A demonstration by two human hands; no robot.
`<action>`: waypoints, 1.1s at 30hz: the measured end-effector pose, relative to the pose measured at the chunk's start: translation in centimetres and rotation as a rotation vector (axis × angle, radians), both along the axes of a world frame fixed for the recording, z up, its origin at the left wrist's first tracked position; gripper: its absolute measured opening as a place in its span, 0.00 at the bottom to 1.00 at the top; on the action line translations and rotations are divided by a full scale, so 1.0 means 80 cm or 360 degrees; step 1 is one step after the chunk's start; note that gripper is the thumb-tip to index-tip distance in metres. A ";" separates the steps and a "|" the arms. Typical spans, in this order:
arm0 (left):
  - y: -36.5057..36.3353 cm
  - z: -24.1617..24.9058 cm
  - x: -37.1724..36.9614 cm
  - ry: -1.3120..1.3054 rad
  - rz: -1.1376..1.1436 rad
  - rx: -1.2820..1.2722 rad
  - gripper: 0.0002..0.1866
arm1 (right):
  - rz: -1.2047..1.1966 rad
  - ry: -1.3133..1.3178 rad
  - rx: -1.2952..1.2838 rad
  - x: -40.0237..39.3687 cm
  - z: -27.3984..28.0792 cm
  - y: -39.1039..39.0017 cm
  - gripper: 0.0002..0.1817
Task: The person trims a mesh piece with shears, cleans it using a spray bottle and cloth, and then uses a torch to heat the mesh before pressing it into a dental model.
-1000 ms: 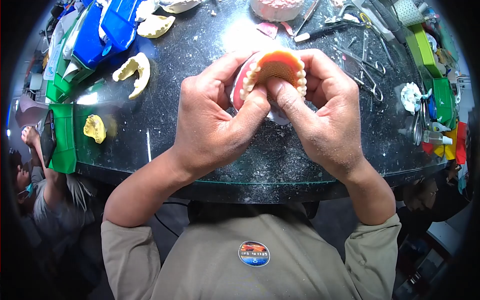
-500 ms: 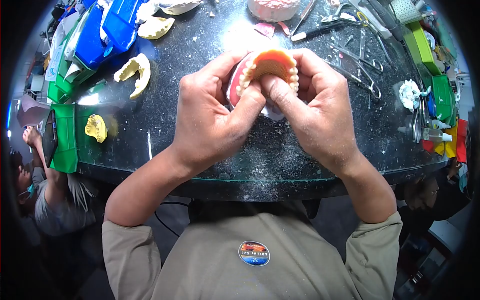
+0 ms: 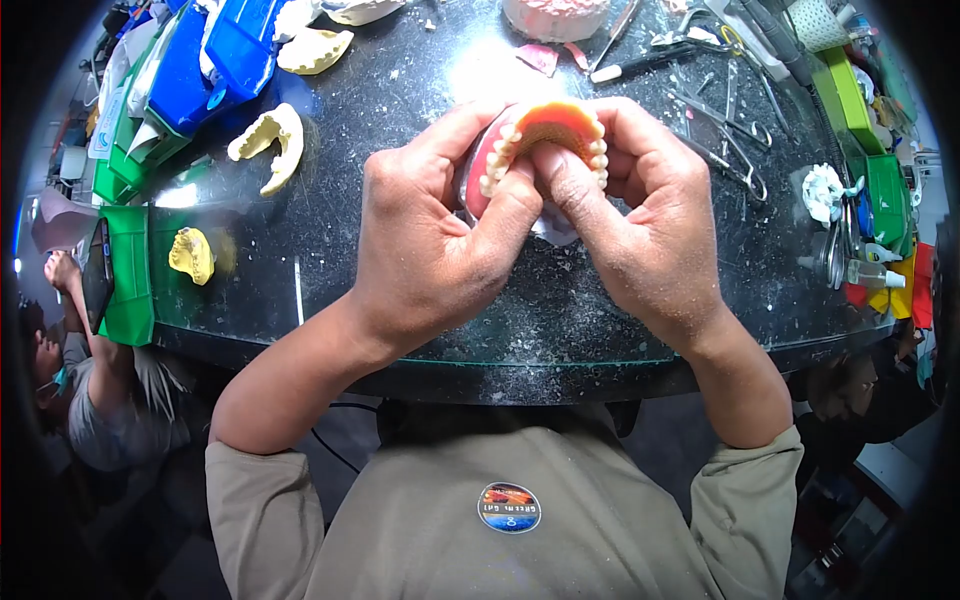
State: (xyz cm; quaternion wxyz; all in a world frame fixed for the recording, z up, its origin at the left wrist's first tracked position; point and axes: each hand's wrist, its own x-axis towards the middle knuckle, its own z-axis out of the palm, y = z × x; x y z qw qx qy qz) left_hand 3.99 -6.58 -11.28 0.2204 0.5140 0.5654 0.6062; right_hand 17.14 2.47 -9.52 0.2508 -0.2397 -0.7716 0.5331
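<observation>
Between my two hands is an upper denture (image 3: pixel 553 112) with a pink-orange base and a row of cream teeth around its arch. It appears to sit on a cast, of which a whitish part shows below my thumbs. My left hand (image 3: pixel 430 225) wraps its left side, thumb pressed inside the arch. From the right, my right hand (image 3: pixel 645 220) grips it the same way, its thumb on the palate beside the other thumb. The fingers behind the denture are mostly hidden. Both hands are above the black worktop (image 3: pixel 400 75).
Yellow cast pieces (image 3: pixel 270 140) and blue bins (image 3: pixel 215 75) lie to the left, beside a green bin (image 3: pixel 128 275). Scissor-like metal tools (image 3: pixel 730 130), a crumpled white wad (image 3: pixel 823 192) and a small bottle (image 3: pixel 873 274) are at right. A pink-topped cast (image 3: pixel 556 18) stands behind. Another person (image 3: pixel 120 400) is at far left.
The denture and both hands have shifted slightly to the right. Both thumbs still press inside the arch, and the grip stays much the same.
</observation>
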 end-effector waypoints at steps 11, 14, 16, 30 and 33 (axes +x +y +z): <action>0.002 0.001 0.002 0.0004 0.0088 0.0002 0.12 | 0.0032 0.0038 -0.0121 -0.003 -0.001 0.005 0.11; 0.008 -0.003 0.005 -0.0007 0.0145 0.0074 0.12 | 0.0032 0.0160 0.0002 0.000 -0.006 0.004 0.13; 0.007 -0.005 0.003 -0.0001 0.0143 0.0081 0.12 | -0.0047 0.0198 0.0032 -0.001 -0.010 0.002 0.12; 0.001 -0.003 0.000 0.0129 0.0138 0.0077 0.14 | 0.0048 -0.0076 -0.0071 0.001 0.005 0.001 0.10; -0.001 0.000 0.003 0.0101 0.0130 0.0012 0.14 | 0.0033 -0.0119 -0.0074 0.001 0.005 0.001 0.10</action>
